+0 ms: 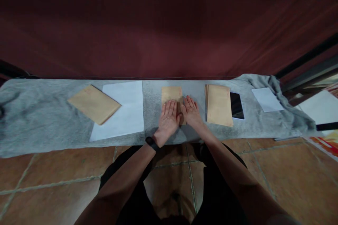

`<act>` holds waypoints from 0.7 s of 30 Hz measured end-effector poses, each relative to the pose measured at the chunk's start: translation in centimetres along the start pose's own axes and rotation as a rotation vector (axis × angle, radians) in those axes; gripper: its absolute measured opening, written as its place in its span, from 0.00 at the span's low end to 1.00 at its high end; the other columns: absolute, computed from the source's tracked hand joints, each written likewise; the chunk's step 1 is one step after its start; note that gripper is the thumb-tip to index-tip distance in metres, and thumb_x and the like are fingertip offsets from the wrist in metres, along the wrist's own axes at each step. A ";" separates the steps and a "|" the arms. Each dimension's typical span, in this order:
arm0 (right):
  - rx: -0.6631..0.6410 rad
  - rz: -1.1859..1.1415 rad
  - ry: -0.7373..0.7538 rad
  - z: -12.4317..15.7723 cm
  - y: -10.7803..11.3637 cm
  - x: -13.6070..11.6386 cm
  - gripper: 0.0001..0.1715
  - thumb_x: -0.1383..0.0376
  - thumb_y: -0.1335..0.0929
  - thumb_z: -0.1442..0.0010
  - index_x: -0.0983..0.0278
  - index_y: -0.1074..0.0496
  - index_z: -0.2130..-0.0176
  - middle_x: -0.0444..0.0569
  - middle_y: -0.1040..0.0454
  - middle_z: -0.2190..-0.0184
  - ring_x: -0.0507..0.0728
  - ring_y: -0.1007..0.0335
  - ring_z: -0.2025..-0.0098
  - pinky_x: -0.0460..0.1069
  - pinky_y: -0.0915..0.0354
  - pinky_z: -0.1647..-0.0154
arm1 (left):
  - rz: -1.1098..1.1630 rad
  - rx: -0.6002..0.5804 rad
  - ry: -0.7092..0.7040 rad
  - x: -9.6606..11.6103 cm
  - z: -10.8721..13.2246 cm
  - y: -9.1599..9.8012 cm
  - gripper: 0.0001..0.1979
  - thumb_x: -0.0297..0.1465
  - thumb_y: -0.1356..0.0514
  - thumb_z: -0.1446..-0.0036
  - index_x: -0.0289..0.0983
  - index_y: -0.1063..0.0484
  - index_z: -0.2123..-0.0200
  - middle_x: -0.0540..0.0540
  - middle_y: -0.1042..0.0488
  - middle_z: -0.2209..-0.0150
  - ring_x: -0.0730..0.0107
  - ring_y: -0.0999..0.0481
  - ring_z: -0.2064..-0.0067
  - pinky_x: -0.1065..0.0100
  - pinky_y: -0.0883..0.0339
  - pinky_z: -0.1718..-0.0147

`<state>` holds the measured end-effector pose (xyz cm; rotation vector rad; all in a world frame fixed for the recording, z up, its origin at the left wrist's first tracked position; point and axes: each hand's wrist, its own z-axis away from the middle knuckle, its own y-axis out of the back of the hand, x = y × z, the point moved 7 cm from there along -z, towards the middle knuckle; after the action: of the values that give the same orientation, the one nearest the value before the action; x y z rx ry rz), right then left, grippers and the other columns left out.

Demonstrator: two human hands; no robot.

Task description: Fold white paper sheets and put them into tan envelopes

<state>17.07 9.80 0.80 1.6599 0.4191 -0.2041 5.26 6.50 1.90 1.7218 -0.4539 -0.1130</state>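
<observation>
A brown paper envelope (pixel 171 93) lies flat on the grey cloth right in front of me. My left hand (pixel 169 116) rests palm down on it, fingers stretched out, covering much of its lower part. At its right edge lies my right hand (pixel 191 111), also flat, with the fingers out and the thumb side touching the envelope. Right of that hand is a stack of brown envelopes (pixel 219 105), slightly fanned. To the left, another pile of brown envelopes (pixel 93 103) sits at a slant, partly over a large white paper sheet (pixel 125 112).
A dark-screened phone (pixel 237 105) lies partly under the right stack. Farther right is a small white paper (pixel 267 99). The grey cloth (pixel 39 112) covers a narrow bench before a dark red curtain (pixel 158 42). Papers (pixel 322 109) stand at the far right, above the tiled floor (pixel 66 182).
</observation>
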 end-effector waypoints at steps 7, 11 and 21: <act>-0.069 -0.009 0.122 1.2 -0.9 -1.4 0.33 0.59 0.48 0.25 0.69 0.43 0.28 0.56 0.46 0.27 0.63 0.52 0.25 0.63 0.52 0.26 | 0.101 -0.141 -0.285 5.6 4.1 -1.8 0.31 0.45 0.48 0.29 0.32 0.38 0.32 0.35 0.37 0.30 0.52 0.46 0.26 0.46 0.57 0.28; -0.120 0.039 0.167 1.5 -1.4 -1.8 0.33 0.59 0.47 0.25 0.69 0.44 0.28 0.58 0.47 0.27 0.64 0.52 0.25 0.64 0.53 0.26 | 0.114 -0.154 -0.329 5.9 4.4 -1.6 0.32 0.45 0.47 0.30 0.31 0.40 0.31 0.34 0.38 0.31 0.54 0.44 0.27 0.46 0.58 0.27; -0.057 0.081 0.092 1.0 -0.9 0.6 0.34 0.57 0.46 0.26 0.71 0.43 0.29 0.59 0.46 0.27 0.64 0.52 0.26 0.62 0.55 0.27 | 0.059 -0.173 -0.333 6.5 6.1 -0.9 0.38 0.49 0.47 0.31 0.25 0.42 0.31 0.28 0.41 0.30 0.49 0.47 0.26 0.51 0.57 0.27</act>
<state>17.36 9.00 -0.35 1.6313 0.4223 -0.0551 9.45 -1.38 0.95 1.5222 -0.7183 -0.3892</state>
